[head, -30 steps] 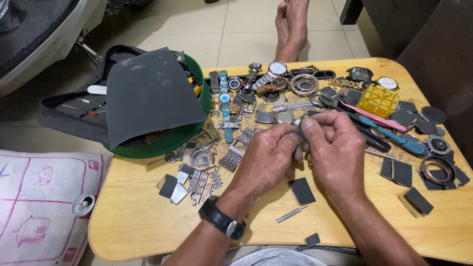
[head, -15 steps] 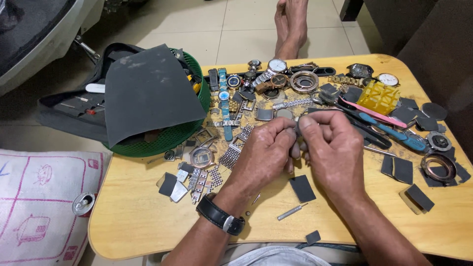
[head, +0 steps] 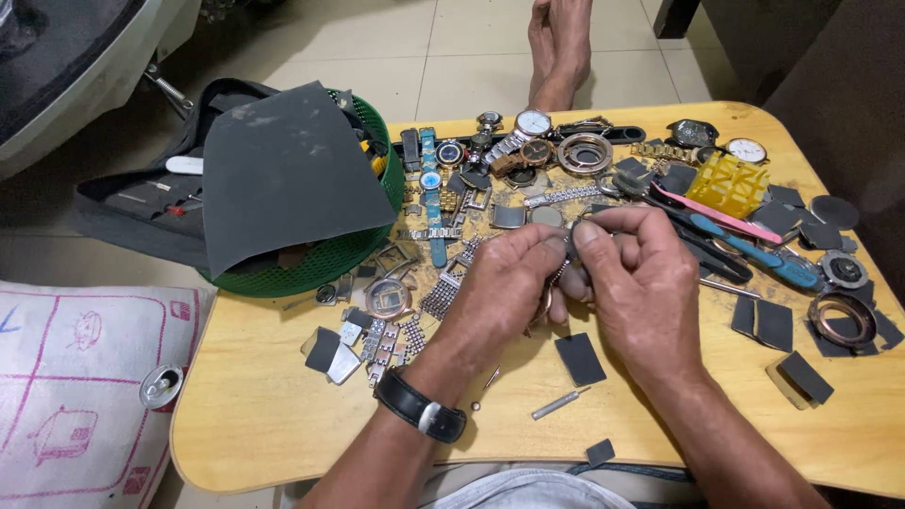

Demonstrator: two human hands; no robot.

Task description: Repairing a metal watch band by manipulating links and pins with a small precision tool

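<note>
At the far left a sheet of grey sandpaper (head: 287, 174) lies draped over a green basket (head: 311, 269), well apart from the work. Moving right, the left hand (head: 504, 287), a black wristwatch (head: 419, 410) on its wrist, meets the right hand (head: 641, 278) above the middle of the bench (head: 273, 424). Between their fingertips sits a small dark watch part (head: 568, 247), pinched from both sides; both hands are closed on it, thumbs pressed together, and its shape is mostly hidden. It lies equally near each hand, raised just off the bench. A dark square of sandpaper (head: 579, 359) lies directly beneath them, and a blue-handled tool (head: 754, 256) rests farther right.
</note>
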